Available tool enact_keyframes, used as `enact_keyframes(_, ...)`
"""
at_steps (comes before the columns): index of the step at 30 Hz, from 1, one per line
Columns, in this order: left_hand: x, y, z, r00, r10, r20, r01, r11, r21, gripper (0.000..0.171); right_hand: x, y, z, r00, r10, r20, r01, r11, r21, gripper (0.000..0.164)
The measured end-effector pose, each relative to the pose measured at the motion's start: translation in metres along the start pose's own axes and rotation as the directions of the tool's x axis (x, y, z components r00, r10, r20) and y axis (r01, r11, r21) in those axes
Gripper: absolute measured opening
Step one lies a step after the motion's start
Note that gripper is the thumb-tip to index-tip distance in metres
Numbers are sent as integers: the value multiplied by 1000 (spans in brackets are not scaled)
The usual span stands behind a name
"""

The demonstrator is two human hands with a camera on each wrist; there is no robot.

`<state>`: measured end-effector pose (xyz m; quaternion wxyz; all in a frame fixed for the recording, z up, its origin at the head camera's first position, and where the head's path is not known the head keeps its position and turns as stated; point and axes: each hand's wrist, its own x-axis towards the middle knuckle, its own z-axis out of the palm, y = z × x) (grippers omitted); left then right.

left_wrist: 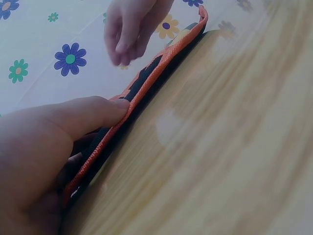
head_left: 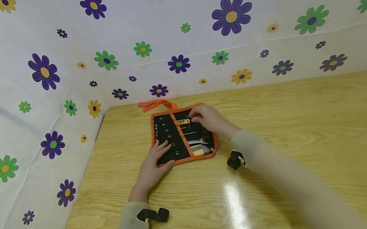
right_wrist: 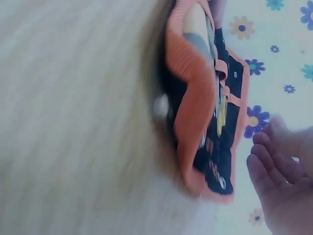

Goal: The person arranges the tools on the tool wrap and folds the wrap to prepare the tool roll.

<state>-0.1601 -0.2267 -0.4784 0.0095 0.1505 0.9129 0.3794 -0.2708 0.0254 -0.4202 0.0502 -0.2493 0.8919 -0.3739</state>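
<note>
A black tool roll [head_left: 165, 157] with orange trim lies unrolled on the table, its left half marked with numbers. My left hand [head_left: 152, 166] rests on its near left corner, fingers spread over the fabric and thumb along the orange edge. Over the far right part hovers my right hand [head_left: 207, 119], fingers loosely bent, close to a small yellow tool [head_left: 183, 121] in a pocket. In the right wrist view this hand [right_wrist: 281, 164] is apart from the roll and holds nothing visible. Nearer me, a wrench [head_left: 204, 140] and a yellow-grey utility knife [head_left: 200, 150] sit in pockets.
An orange tie strap [head_left: 155, 103] trails from the roll's far edge. The wooden table [head_left: 296, 133] meets a flower-patterned cloth [head_left: 201, 40] at the back and left. Black straps with small cameras [head_left: 153, 214] are on both wrists.
</note>
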Motion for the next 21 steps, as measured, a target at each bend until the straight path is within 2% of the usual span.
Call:
enact_keyframes(6, 1, -1, 1, 1000, -4, 8, 4, 1000, -9, 57, -32, 10, -14, 999, 6, 41, -5, 1000, -13, 25)
enact_keyframes(12, 4, 0, 2, 1000, -5, 6, 5, 1000, -9, 58, -68, 20, -33, 1000, 24, 17, -22, 997, -73, 28)
enact_keyframes(21, -1, -5, 4, 1000, -22, 2, 22, 1000, -17, 57, -123, 50, -64, 995, 98, -5, -97, 968, -230, 33)
